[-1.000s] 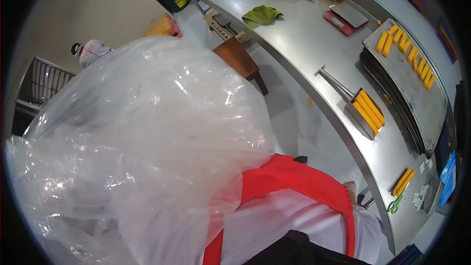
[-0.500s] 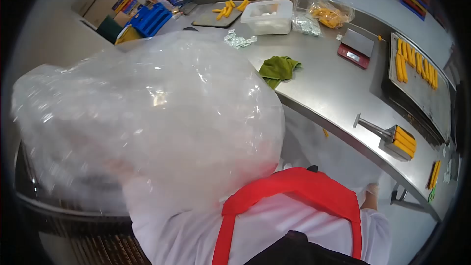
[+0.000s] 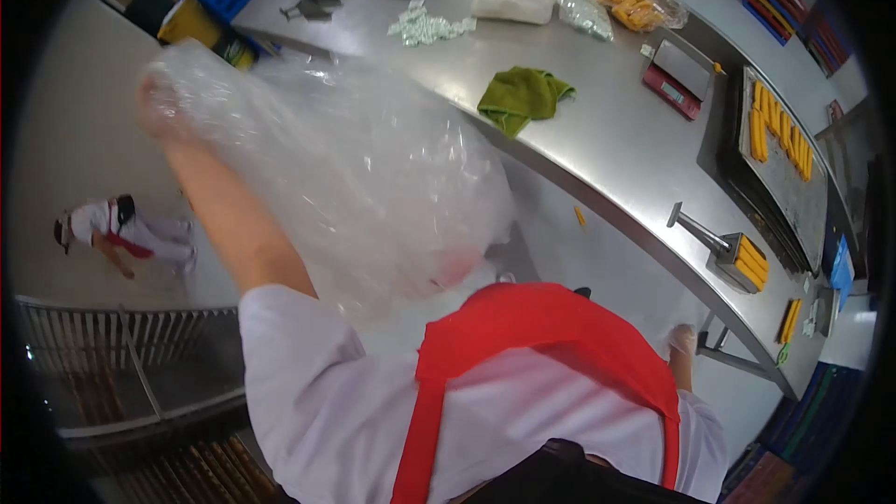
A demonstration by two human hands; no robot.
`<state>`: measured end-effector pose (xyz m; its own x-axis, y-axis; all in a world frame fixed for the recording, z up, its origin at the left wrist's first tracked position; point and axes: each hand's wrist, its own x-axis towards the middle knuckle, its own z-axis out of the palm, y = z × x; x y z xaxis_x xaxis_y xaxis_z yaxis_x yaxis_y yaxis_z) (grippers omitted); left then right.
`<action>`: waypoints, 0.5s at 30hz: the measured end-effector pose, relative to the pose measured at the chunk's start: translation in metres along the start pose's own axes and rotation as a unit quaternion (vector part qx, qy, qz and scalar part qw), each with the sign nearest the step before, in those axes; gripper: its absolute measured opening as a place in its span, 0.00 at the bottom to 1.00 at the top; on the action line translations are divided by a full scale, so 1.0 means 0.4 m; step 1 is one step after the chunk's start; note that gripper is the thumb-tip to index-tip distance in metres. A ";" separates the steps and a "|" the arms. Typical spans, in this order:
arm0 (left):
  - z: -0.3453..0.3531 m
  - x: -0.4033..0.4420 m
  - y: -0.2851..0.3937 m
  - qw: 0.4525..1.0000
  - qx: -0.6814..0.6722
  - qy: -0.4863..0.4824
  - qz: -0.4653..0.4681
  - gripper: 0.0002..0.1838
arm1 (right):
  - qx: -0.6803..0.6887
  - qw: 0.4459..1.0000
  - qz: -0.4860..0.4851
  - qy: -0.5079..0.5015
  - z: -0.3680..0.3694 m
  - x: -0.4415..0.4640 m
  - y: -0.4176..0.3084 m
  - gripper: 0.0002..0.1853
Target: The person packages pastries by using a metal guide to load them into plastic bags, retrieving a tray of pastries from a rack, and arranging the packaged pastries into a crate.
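A large, crumpled clear plastic bag [image 3: 373, 177] hangs in front of me, between the steel table and my red apron. My left arm stretches up and to the left, with my left hand [image 3: 161, 110] closed on the bag's upper corner; the plastic partly covers the fingers. Down at my right side is my right hand [image 3: 683, 340], which seems to wear a thin clear glove, apart from the bag and near the table's front edge. Its fingers are too small and blurred to read.
On the steel table [image 3: 597, 154] lie a green cloth [image 3: 525, 100], a red scale [image 3: 677, 89], a white tub [image 3: 511, 5] and a metal scoop-like holder [image 3: 744, 263] of yellow sticks. Another person [image 3: 117, 224] bends at far left. A metal rack [image 3: 140, 364] stands lower left.
My left hand has swung up and leftward, drawing the bag's corner with it. The bag has become narrower and lower, uncovering the floor, the rack and the bending person.
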<state>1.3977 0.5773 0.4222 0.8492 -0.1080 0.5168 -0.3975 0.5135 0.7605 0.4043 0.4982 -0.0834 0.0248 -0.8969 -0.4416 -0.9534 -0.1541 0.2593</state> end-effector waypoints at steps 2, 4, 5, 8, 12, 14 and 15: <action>-0.098 0.165 0.066 0.964 0.166 -0.046 0.204 0.18 | 0.191 0.971 0.140 0.015 -0.072 -0.006 -0.042 0.13; 0.034 0.068 0.254 1.000 -0.002 -0.022 0.019 0.16 | 0.207 0.968 0.141 0.019 -0.129 -0.020 -0.059 0.14; 0.085 0.066 0.291 1.000 0.002 -0.023 0.011 0.16 | 0.228 0.963 0.141 0.032 -0.153 -0.040 -0.061 0.14; 0.175 0.045 0.311 0.997 0.071 -0.003 -0.014 0.22 | 0.195 0.971 0.130 0.035 -0.076 0.002 -0.030 0.14; 0.286 0.062 0.129 0.979 0.180 0.084 0.032 0.22 | 0.174 0.978 0.109 0.032 -0.113 -0.025 -0.085 0.15; 0.215 0.140 -0.112 0.969 0.241 -0.017 -0.047 0.23 | 0.234 0.957 0.157 0.063 -0.169 -0.052 -0.122 0.15; 0.167 0.159 -0.246 0.959 0.260 -0.090 -0.070 0.25 | 0.292 0.935 0.187 0.073 -0.181 -0.062 -0.136 0.13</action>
<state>1.4677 0.4630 0.4066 0.8518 -0.3148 0.4187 -0.4431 -0.0066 0.8964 0.4773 0.4987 -0.0245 -0.3428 -0.8968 -0.2799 -0.9045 0.3955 -0.1596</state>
